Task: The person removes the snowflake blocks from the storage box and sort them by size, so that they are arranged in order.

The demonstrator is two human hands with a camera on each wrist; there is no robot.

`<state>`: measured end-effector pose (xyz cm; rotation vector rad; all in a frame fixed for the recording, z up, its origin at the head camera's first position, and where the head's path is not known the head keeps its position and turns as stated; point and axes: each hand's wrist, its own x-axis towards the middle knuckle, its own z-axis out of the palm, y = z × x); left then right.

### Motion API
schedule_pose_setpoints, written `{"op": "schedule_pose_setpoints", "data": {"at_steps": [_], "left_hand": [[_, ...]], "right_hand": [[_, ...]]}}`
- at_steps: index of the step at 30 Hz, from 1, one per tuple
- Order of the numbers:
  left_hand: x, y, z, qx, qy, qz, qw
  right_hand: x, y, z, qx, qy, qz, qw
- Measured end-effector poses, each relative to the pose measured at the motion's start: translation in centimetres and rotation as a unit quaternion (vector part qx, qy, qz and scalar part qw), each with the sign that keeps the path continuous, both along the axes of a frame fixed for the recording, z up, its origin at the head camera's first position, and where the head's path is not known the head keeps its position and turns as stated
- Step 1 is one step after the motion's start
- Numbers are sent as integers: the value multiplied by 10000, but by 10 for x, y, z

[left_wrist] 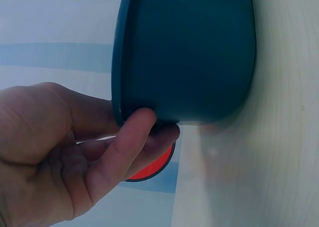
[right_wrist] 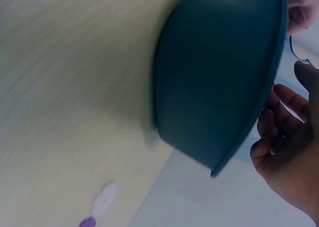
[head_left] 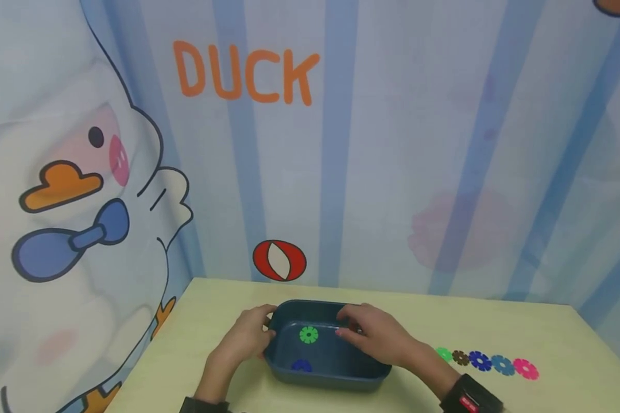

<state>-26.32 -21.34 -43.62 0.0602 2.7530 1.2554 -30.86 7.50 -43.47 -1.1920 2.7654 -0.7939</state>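
A dark blue tub [head_left: 325, 376] stands on the pale table [head_left: 496, 321]. Inside it lie a green snowflake disc [head_left: 308, 334] and a blue disc [head_left: 302, 365]. My left hand [head_left: 248, 335] grips the tub's left rim; in the left wrist view the thumb of this hand [left_wrist: 75, 152] lies on the rim of the tub [left_wrist: 199, 52], with fingers on the outer wall. My right hand [head_left: 372, 335] hovers over the tub's right side with curled fingers, and a small red piece [head_left: 358, 328] shows at the fingertips. The right wrist view shows that hand [right_wrist: 289, 152] beside the tub [right_wrist: 214, 77].
A row of discs lies on the table to the right: green [head_left: 444, 354], brown [head_left: 461, 358], blue [head_left: 479, 361], light blue [head_left: 503, 365], pink [head_left: 526, 369]. A curtain [head_left: 392, 143] printed with a duck hangs close behind the table. The table's left edge runs near my left arm.
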Motion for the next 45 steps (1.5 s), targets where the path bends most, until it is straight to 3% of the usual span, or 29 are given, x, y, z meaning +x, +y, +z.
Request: {"op": "schedule_pose_setpoints", "data": {"at_steps": [6, 13, 22, 31, 38, 45], "left_hand": [[0, -3, -3, 117, -4, -66, 9999], [0, -5, -2, 217, 106, -249, 9994], [-2, -6, -3, 255, 170, -379, 9988], [-1, -6, -1, 116, 127, -349, 9992], [-1, -3, 1, 50, 159, -349, 9993], [0, -4, 0, 144, 152, -383, 9990]], "right_hand": [[0, -33, -14, 247, -328, 429, 9982], [0, -62, -22, 569, -377, 851, 9940], [-2, -73, -36, 698, -331, 1026, 9917], [-6, -81, -37, 1133, -131, 1337, 9844], [-5, -83, -36, 1356, 1, 1250, 9828], [-4, -85, -35, 1190, -701, 1043, 9849]]}}
